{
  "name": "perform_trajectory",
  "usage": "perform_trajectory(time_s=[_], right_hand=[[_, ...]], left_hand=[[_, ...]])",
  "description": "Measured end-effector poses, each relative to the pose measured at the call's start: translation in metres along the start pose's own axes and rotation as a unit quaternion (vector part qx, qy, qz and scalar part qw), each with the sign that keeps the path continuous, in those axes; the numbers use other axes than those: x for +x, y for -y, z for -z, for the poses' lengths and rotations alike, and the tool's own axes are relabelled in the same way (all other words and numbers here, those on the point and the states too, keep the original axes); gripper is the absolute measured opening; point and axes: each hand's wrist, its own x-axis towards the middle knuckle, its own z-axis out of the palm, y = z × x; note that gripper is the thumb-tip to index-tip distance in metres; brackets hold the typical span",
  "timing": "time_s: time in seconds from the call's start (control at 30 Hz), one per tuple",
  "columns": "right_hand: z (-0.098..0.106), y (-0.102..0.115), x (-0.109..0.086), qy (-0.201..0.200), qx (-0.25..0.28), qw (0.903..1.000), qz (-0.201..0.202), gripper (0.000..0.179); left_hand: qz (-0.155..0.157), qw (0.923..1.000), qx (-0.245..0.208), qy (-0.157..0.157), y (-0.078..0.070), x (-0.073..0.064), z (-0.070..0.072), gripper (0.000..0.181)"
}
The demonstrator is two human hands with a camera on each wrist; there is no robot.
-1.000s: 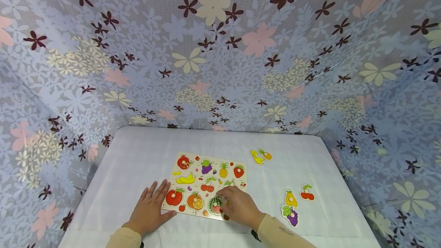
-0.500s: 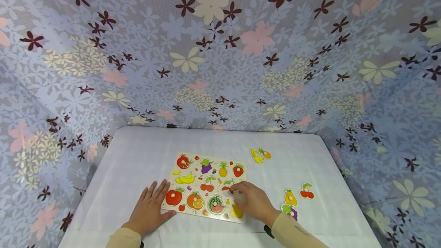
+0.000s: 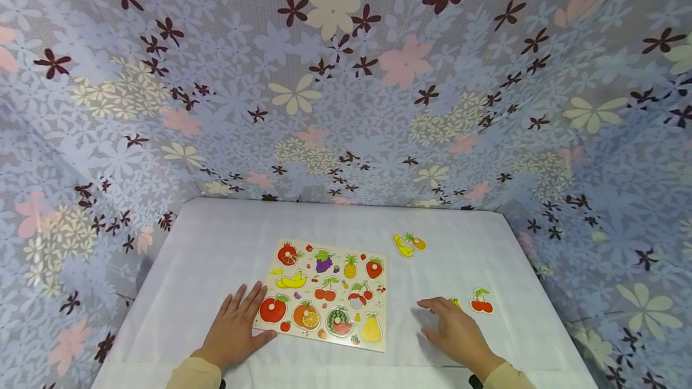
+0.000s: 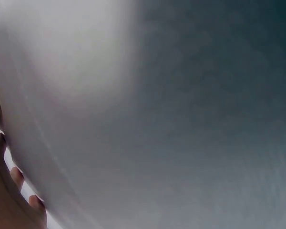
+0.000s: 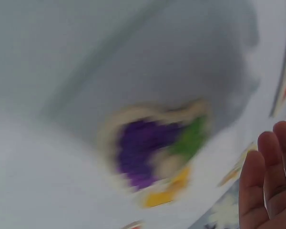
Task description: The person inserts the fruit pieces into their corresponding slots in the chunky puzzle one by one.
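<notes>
A fruit puzzle board [image 3: 336, 284] lies on the table. My left hand [image 3: 236, 324] rests flat at its left edge, fingers spread; the left wrist view catches only part of that hand [image 4: 14, 195]. Right of the board, my right hand [image 3: 459, 336] hovers with loosely bent fingers and holds nothing. Beneath it, a pear piece [image 3: 455, 302] peeks out in the head view. A grape piece [image 5: 145, 148] with a round knob, blurred, shows in the right wrist view beside the right hand's fingers [image 5: 254, 181]; the head view hides it behind the hand.
A cherry piece [image 3: 482, 301] lies right of my right hand. Behind the board's right side, a banana piece [image 3: 402, 245] and a pineapple piece [image 3: 416, 242] lie together. Knobbed pieces such as the watermelon [image 3: 339, 321] sit in the board. A flowered cloth [image 3: 346, 107] hangs behind the table.
My right hand has moved from over the watermelon and the board's right side out to the right, over the loose pear and grape pieces. My left hand has stayed put.
</notes>
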Motion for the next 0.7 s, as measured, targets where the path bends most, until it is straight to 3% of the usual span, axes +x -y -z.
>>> perform_trajectory(time_s=[0.43, 0.7], right_hand=[[-0.001, -0.040, -0.033, -0.013, -0.007, 0.9993, -0.035, 0.057], [-0.004, -0.049, -0.038, 0.015, -0.033, 0.9968, -0.072, 0.060]], left_hand=[[0.001, 1.0000, -0.001, 0.001, -0.002, -0.001, 0.003, 0.097], [0.000, 1.0000, -0.001, 0.001, -0.003, -0.001, 0.005, 0.097]])
